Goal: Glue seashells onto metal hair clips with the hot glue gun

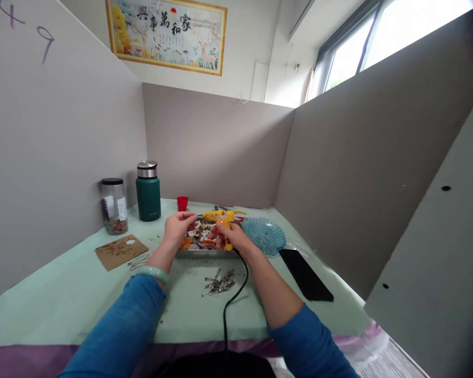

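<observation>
My right hand [233, 236] is wrapped round the handle of a yellow hot glue gun [217, 216], whose nozzle points left. A small red light glows on the gun's body. Close to the nozzle, my left hand [178, 227] pinches something too small to make out between thumb and fingers. Both hands are above a metal tray [205, 253] full of shells and other small pieces, some orange, some white. The gun's black cord [236, 299] runs down over the table's front edge. Nearer me lies a pile of small metal clips [220, 283].
Left stand a green flask [148, 194] and a lidded jar [114, 207], with a brown cardboard piece [121, 252] before them. A red cup [182, 203] is at the back. Right are a blue shell-shaped dish [266, 236] and a black phone-like slab [306, 275]. Partitions enclose three sides.
</observation>
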{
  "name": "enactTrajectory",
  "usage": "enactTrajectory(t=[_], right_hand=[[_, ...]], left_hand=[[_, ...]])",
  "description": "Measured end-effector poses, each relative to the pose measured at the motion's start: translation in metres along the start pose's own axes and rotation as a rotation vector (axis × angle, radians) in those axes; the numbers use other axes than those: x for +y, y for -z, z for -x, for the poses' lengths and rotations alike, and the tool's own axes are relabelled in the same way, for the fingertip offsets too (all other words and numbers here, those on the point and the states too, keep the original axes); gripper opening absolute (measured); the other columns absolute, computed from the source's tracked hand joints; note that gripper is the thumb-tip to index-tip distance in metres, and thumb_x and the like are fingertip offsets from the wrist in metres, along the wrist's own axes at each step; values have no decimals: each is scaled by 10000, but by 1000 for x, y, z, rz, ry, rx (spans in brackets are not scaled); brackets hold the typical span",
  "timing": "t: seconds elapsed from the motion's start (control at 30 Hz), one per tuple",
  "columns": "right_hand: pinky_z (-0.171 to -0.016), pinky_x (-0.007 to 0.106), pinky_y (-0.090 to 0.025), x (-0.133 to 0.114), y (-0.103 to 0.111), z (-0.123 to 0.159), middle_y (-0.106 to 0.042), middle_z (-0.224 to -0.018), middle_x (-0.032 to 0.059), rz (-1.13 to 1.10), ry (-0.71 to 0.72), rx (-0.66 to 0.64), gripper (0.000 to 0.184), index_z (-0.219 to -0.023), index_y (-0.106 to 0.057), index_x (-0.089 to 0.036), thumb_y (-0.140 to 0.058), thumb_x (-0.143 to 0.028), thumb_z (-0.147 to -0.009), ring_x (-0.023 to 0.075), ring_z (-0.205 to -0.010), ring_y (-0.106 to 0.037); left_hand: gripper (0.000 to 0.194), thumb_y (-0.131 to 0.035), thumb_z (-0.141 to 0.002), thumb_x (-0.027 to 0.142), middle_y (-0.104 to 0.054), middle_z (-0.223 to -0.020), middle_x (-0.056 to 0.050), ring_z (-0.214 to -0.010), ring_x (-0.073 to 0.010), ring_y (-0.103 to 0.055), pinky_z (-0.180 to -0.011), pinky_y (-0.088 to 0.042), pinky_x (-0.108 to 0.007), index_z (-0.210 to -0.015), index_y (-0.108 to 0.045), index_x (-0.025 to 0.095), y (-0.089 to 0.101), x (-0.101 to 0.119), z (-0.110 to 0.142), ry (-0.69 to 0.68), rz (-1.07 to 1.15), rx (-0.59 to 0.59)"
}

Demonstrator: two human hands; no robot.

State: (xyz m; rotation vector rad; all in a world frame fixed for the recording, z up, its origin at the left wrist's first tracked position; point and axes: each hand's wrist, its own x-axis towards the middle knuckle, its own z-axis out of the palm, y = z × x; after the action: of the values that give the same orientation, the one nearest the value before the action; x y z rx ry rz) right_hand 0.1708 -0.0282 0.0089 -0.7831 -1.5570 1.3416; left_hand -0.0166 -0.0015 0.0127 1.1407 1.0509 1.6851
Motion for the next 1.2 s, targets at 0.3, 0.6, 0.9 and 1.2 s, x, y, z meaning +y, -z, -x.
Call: enactTrajectory(t=[0.3,0.6,0.9,1.2], right_hand=[[-391,191,-388,1,2,-2,-707,-830,73,18,-17,-1,449,-864,-591,-151,-584,-592,-783,86,-452,-564],[-389,190,-389,1,4,-2,-708,-857,88,24,1,2,457,-877,-596,-140,-576,-589,-794,88,-465,-572],[-389,189,-390,1,3,-2,-709,-842,80,30,1,4,448,-867,-595,-144,-576,-586,-794,84,-458,-568],[-389,191,-389,-1,2,0,-706,-837,89,25,6,-3,441,-853,-593,-144,-577,-581,-796,85,-456,-564]], left_hand=[[433,-838,-438,348,-651,-575,-42,-541,-159,-628,-556,-509,-271,-744,-665,95,-1,0,-1,-14,-7,8],[418,-835,-448,336,-650,-573,-42,-546,-160,-628,-556,-505,-267,-746,-665,97,-2,3,1,-12,-11,13],[401,-819,-475,335,-655,-598,-44,-555,-158,-632,-561,-509,-267,-763,-671,98,-1,-4,-2,-24,-22,8],[393,-820,-470,333,-657,-607,-48,-557,-160,-631,-556,-506,-267,-752,-674,103,-2,-3,-2,-21,-15,14]])
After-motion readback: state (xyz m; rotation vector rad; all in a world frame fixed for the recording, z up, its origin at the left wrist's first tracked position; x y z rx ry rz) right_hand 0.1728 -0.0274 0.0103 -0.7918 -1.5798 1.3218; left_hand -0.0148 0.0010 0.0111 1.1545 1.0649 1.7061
